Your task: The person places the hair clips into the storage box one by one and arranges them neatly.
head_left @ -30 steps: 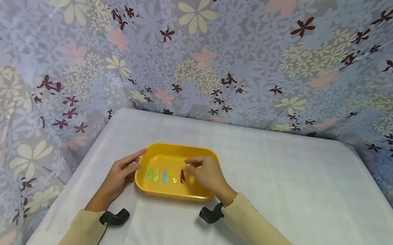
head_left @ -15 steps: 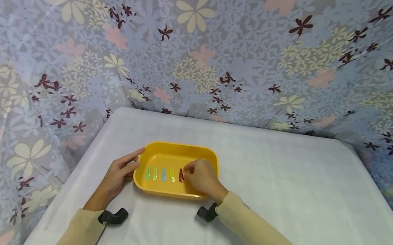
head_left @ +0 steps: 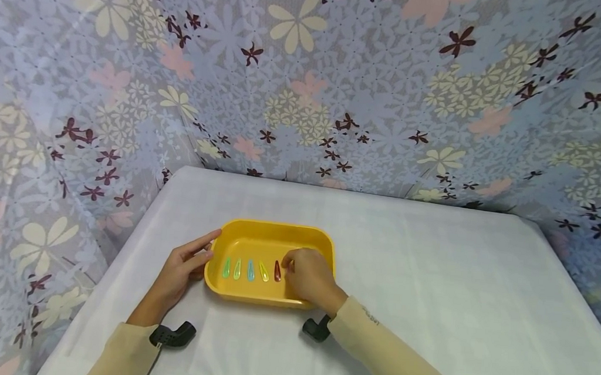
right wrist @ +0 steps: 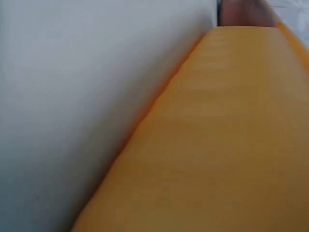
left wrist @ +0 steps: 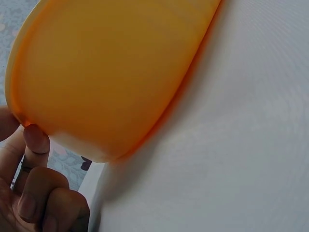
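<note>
A yellow plastic tub [head_left: 270,300] stands on the table. Several snap hair clips lie in a row inside: a green clip [head_left: 227,267], a pale green clip [head_left: 237,269], a blue clip [head_left: 251,270], a yellow clip [head_left: 264,272] and a dark red clip [head_left: 277,271]. My left hand [head_left: 180,269] grips the tub's left end at the rim; the left wrist view has its fingertips [left wrist: 36,138] against the edge. Inside the tub, my right hand [head_left: 312,276] is bent down just right of the red clip. Whatever lies under its fingers is hidden.
White cloth [head_left: 431,280] covers the table, stretching far to the right of the tub. A flowered curtain [head_left: 308,94] hangs behind and at the left. The tub's outer wall [right wrist: 207,145] fills much of the right wrist view.
My right hand has lowered into the tub and shifted slightly left, its fingertips coming down beside the red clip. The left hand keeps its place on the tub, and the clips lie as before.
</note>
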Motion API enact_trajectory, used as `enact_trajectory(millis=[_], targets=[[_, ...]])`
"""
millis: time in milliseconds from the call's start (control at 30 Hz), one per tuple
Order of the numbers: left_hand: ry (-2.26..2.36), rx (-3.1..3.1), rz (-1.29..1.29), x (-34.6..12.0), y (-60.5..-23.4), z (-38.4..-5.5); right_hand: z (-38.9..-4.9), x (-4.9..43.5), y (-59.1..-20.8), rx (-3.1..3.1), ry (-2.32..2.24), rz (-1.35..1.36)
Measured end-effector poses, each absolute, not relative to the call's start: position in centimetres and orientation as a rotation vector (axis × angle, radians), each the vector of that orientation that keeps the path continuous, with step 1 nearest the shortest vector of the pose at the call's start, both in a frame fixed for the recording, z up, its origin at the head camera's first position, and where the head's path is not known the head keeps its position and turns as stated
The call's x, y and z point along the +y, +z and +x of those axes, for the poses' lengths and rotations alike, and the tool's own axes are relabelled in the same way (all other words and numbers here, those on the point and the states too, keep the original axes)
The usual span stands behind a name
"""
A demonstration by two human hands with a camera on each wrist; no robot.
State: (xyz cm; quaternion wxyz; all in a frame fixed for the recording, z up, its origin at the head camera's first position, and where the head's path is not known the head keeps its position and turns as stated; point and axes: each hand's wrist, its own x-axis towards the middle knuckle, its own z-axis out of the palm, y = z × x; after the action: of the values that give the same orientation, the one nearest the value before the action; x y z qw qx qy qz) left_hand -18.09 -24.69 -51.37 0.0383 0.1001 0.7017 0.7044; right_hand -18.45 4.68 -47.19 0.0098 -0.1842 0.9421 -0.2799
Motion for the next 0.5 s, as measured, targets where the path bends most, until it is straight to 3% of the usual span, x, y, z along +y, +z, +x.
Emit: enact_trajectory(millis=[267, 500], targets=[[2.148, 2.181, 0.33, -24.6, -51.4, -18.2, -17.3, 6.4, -45.0, 2.858, -1.246, -0.527], [2.054, 2.423, 0.344, -25.7, -50.9, -18.2, -15.5, 12.7, -43.2, 2.939, -1.329, -0.543]])
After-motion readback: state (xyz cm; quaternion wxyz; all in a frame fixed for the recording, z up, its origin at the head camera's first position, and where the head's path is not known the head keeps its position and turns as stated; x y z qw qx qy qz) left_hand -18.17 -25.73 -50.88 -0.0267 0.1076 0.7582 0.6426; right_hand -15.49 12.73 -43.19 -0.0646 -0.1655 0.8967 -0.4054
